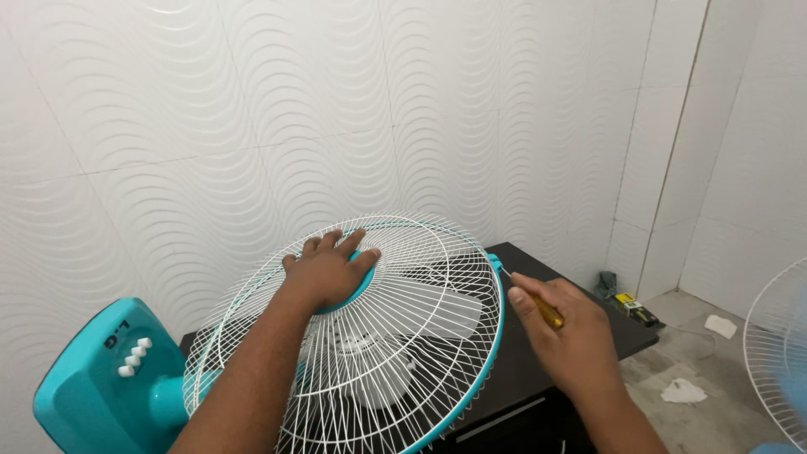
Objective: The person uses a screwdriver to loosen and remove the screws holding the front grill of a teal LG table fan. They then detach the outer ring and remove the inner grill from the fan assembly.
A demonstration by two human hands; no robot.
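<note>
left hand (329, 271) spread flat on fan grille (403, 336) hub | right hand (565, 329) pinching screwdriver (528, 296) at grille rim

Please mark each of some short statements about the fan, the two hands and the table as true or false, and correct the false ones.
1. The left hand rests flat on the white wire grille of the fan. True.
2. The right hand holds a pair of scissors. False: it holds a yellow-handled screwdriver at the grille's teal rim.
3. The fan lies on a dark table. True.
4. The fan's base is red. False: it is teal, with white buttons.
5. The grille has been taken off the fan. False: it covers the pale blades.
</note>
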